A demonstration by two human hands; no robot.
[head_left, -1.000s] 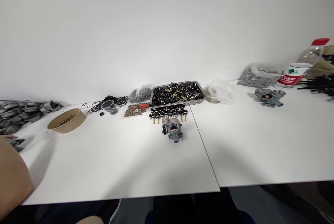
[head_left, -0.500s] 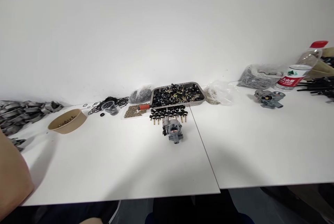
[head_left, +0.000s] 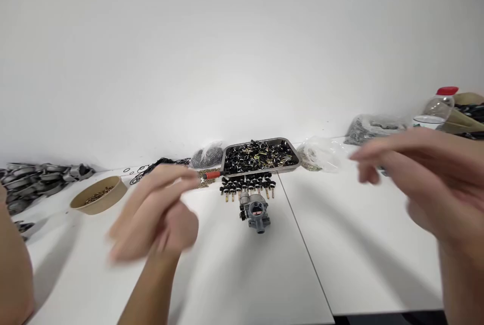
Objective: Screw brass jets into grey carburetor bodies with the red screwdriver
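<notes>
Left hand (head_left: 157,216) and right hand (head_left: 427,183) released above the bench (head_left: 340,264).
Both are loosely bent and blurred. Carburetor (head_left: 258,212) rests between the hands; black-topped fittings (head_left: 247,182) lie just beyond it, then a filled metal tray (head_left: 282,168).

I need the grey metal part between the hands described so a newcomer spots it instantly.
On the white table, find the metal tray heaped with small black parts. In front of it are rows of black pieces with brass-coloured stems; the grey metal part sits just in front of those. Unlike them, it is bulky, with a round opening.
</notes>
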